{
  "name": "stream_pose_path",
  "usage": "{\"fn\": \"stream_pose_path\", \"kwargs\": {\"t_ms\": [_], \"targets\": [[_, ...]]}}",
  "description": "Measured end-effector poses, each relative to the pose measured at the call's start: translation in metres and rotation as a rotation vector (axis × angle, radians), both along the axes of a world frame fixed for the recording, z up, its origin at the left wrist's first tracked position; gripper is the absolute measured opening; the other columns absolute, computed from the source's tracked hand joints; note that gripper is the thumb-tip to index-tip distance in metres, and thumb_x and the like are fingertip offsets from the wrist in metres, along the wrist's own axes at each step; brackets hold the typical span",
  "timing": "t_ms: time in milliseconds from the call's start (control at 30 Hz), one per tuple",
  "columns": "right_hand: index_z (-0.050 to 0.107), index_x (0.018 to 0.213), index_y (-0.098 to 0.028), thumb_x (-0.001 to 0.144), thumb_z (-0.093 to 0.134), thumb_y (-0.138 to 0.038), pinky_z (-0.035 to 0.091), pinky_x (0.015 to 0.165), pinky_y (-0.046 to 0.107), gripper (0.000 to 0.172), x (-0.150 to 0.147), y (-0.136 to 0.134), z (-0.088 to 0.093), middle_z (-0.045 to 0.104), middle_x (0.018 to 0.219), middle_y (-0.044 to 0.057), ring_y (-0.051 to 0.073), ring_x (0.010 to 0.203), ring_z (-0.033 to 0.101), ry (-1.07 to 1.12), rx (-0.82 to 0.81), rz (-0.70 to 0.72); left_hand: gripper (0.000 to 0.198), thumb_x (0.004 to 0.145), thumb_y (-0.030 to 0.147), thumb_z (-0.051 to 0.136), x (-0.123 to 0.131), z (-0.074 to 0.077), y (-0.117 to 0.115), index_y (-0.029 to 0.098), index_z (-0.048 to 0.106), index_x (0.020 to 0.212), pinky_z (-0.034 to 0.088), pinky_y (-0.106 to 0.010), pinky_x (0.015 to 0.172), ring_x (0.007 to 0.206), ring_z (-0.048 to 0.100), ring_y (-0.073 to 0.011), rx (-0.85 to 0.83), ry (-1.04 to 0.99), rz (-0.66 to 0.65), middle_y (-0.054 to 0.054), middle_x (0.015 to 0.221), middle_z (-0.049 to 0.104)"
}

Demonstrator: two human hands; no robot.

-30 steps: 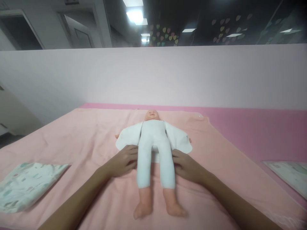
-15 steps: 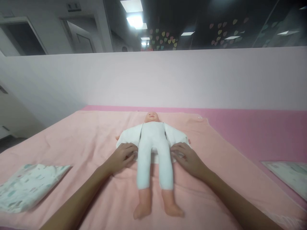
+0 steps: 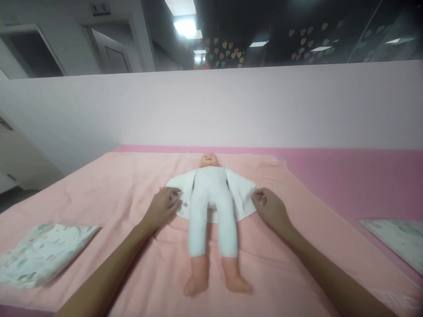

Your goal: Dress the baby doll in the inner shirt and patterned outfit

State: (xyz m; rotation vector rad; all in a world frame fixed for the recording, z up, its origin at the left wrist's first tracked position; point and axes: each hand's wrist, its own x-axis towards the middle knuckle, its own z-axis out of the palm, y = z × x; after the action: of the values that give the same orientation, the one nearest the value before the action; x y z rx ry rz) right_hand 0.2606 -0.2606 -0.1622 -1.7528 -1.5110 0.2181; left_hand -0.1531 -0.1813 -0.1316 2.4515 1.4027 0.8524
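Note:
A baby doll (image 3: 210, 187) with a white cloth body lies face up on a peach blanket (image 3: 132, 176), its feet towards me. A white baby shirt (image 3: 243, 196) lies open beneath it, spread out to both sides of the body. My left hand (image 3: 161, 207) is closed at the shirt's left edge, with the cloth between its fingers. On the opposite side, my right hand (image 3: 271, 209) pinches the shirt's right edge. Part of the shirt shows between the doll's legs; the rest under its back is hidden.
Folded patterned cloth (image 3: 46, 253) lies on the blanket at the left. Another patterned cloth (image 3: 398, 240) is at the right, on the pink surface (image 3: 346, 185). A white wall (image 3: 264, 105) with dark glass above it stands behind.
Both hands have moved outward and slightly away from me, from beside the doll's thighs to the shirt's outer edges. The shirt panels now lie more spread and flat.

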Motion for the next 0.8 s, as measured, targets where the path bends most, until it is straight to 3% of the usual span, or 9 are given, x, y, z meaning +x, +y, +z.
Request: {"fn": "stream_pose_path", "kwargs": {"t_ms": [67,200,433,600,700,800], "targets": [[0.066,0.102,-0.022,0.095,0.059,-0.057,0.050,0.077,0.039,0.036,0.017,0.005,-0.007,0.073,0.104,0.010,0.028,0.090,0.069,-0.027,-0.058,-0.127,0.034,0.095,0.048,0.061,-0.008,-0.002,0.003,0.023,0.063,0.117,0.048,-0.041,0.092,0.104,0.064,-0.0287,-0.022,0.007,0.200,-0.008,0.116,0.071],[0.068,0.100,-0.023,0.089,0.062,-0.065,0.048,0.082,0.040,0.044,0.039,0.012,-0.017,0.074,0.106,0.010,0.029,0.096,0.070,-0.111,-0.171,-0.105,0.040,0.091,0.059,0.060,-0.021,-0.002,0.006,0.021,0.061,0.103,0.046,-0.043,0.085,0.095,0.066,-0.0313,-0.098,0.092,0.453,-0.009,0.104,0.072],[0.067,0.087,-0.024,0.085,0.065,-0.059,0.046,0.079,0.037,0.035,0.036,0.015,-0.012,0.075,0.091,0.004,0.026,0.085,0.069,-0.059,-0.325,-0.131,0.039,0.090,0.061,0.057,-0.022,0.001,0.011,0.022,0.063,0.094,0.042,-0.044,0.088,0.099,0.067,-0.0336,-0.174,0.116,0.489,-0.007,0.100,0.075],[0.056,0.075,-0.026,0.090,0.055,-0.051,0.043,0.065,0.033,0.030,0.039,0.012,-0.003,0.070,0.078,0.002,0.024,0.074,0.065,-0.016,-0.355,-0.113,0.029,0.090,0.052,0.055,-0.020,0.003,0.012,0.023,0.059,0.086,0.042,-0.043,0.086,0.088,0.069,-0.0310,-0.225,0.101,0.505,-0.004,0.088,0.075],[0.049,0.071,-0.026,0.090,0.052,-0.050,0.039,0.061,0.033,0.031,0.040,0.010,-0.005,0.065,0.070,0.001,0.023,0.067,0.059,-0.094,-0.339,-0.117,0.021,0.088,0.044,0.057,-0.019,0.005,0.009,0.024,0.055,0.091,0.044,-0.042,0.083,0.082,0.068,-0.0294,-0.228,0.038,0.524,-0.003,0.085,0.074],[0.051,0.077,-0.026,0.089,0.055,-0.050,0.039,0.062,0.033,0.027,0.039,0.010,-0.010,0.066,0.072,0.001,0.023,0.066,0.059,-0.128,-0.315,-0.122,0.021,0.085,0.040,0.059,-0.019,0.004,0.008,0.024,0.053,0.098,0.046,-0.043,0.082,0.082,0.067,-0.0301,-0.214,0.014,0.528,-0.004,0.087,0.074]]}}
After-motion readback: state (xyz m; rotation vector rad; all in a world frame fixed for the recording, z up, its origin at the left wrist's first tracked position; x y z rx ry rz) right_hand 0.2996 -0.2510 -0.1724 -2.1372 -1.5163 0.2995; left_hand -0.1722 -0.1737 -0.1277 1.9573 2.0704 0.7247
